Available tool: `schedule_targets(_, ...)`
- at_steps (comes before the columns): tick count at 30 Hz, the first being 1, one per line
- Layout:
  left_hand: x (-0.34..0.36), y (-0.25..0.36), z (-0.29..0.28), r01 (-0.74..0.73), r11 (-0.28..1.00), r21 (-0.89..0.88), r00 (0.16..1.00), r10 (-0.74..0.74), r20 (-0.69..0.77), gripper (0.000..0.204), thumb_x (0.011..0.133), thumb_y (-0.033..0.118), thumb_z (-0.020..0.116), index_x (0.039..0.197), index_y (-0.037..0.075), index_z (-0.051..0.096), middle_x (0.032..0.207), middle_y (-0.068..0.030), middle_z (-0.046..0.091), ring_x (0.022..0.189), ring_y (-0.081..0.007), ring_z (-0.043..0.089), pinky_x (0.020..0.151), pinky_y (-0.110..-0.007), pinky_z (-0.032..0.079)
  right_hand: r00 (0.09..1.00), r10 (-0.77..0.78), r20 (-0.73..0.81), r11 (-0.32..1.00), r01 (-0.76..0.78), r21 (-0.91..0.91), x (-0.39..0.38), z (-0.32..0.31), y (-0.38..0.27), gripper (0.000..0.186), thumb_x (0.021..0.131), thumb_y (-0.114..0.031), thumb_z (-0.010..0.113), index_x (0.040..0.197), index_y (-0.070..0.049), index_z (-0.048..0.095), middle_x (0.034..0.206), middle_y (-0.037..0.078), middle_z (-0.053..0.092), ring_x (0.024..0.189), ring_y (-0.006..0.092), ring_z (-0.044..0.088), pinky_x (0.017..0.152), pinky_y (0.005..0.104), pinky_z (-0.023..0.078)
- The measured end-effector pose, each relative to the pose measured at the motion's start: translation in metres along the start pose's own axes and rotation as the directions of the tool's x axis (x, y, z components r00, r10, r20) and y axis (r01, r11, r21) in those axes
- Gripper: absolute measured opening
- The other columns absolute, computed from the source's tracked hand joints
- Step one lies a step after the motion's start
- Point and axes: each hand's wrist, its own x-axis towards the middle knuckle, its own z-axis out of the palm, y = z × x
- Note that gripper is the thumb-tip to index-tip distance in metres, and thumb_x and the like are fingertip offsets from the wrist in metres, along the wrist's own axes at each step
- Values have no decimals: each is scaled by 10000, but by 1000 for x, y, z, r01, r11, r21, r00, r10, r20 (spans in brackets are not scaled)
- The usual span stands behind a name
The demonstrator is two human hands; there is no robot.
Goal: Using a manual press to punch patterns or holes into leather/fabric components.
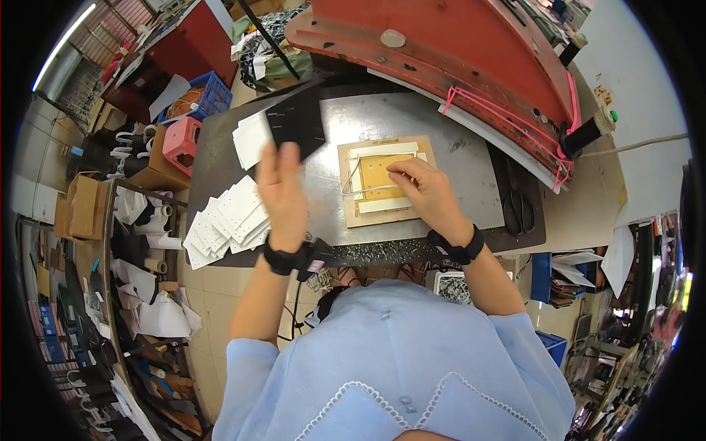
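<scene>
My left hand (281, 192), blurred by motion, reaches over the table's left side. Its fingertips overlap the lower edge of a black sheet (300, 117) with small holes, also smeared, which it seems to hold. Behind that lie white sheets (252, 140); a fanned pile of white punched cards (229, 220) is beside my left wrist. My right hand (426, 189) is closed in a pinch above a wooden board (349, 218) with a yellow centre (376, 176) and pale strips around it. A thin whitish loop (351, 178) curves near the fingers; whatever the pinch holds is hidden.
A large red machine part (441, 44) with pink cord slants over the table's (323, 220) far right. Black scissors (518, 209) lie at the right edge. A pink stool (182, 145), blue crate (208, 99) and crowded shelf (110, 242) are leftward. Scraps line the front edge.
</scene>
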Motion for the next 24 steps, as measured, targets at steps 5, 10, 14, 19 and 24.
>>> schedule_targets(5, 14, 29, -73, -463, 527, 712, 862, 456, 223, 310, 1017, -3, 479, 1310, -27, 578, 1262, -127, 652, 1121, -216, 634, 942, -294, 474, 976, -203, 82, 941, 218, -259, -12, -7, 10, 185, 898, -100, 657, 1066, -27, 684, 993, 113, 677, 929, 294, 636, 813, 363, 505)
schedule_targets(10, -30, -5, -160, -449, -86, 889, 887, 72, 455, 366, 979, 34, 505, 1340, 22, 566, 1383, -181, 561, 1304, -360, 506, 1097, -446, 373, 960, -279, -35, 940, 266, -214, 4, -7, 13, 162, 907, -116, 640, 1020, -8, 681, 961, 132, 653, 929, 323, 619, 812, 386, 501)
schedule_targets(14, -50, -21, -167, -393, -118, 912, 918, -96, 384, 416, 990, 224, 554, 1361, 37, 549, 1423, -189, 521, 1337, -377, 452, 1121, -494, 318, 978, -21, -205, 974, 66, 218, 19, -28, -19, 141, 918, -77, 661, 1027, 3, 701, 979, 74, 701, 892, 178, 656, 790, 272, 502)
schedule_targets(19, -53, -19, -161, -243, 140, 960, 970, 23, 243, 449, 962, 293, 616, 1323, 30, 567, 1461, -231, 452, 1331, -402, 434, 1114, -500, 319, 989, 57, -133, 957, -16, 290, -20, -91, -50, 121, 888, 0, 689, 1006, 25, 697, 904, 10, 667, 812, 59, 581, 722, 186, 441)
schedule_targets(24, -65, -6, -192, -3, 309, 951, 997, 76, -21, 407, 967, 245, 618, 1286, -4, 577, 1464, -243, 448, 1315, -407, 464, 1081, -441, 383, 952, 307, 6, 946, -306, 105, -119, -163, -33, 109, 770, 83, 653, 861, 30, 681, 849, 51, 649, 781, 119, 593, 697, 241, 465)
